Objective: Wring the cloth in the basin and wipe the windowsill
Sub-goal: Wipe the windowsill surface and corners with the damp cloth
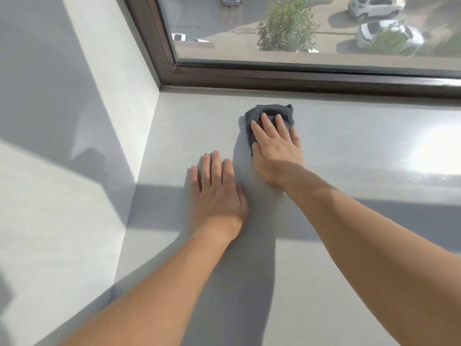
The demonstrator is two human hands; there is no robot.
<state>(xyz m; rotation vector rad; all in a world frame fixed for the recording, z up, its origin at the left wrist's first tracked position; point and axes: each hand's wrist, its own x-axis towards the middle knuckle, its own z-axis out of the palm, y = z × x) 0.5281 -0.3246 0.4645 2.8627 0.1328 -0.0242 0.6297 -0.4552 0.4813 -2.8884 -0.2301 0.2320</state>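
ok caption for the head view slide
Right hand presses a dark grey cloth on the pale grey windowsill, left hand flat beside it.

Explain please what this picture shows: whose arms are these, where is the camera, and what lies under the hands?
No machine here: a person works with two bare hands. The single picture comes from a camera worn on the head, looking forward and down. The right hand presses flat on a dark grey cloth lying on the pale windowsill. The left hand rests flat on the sill beside it, holding nothing. Behind runs the brown window frame.
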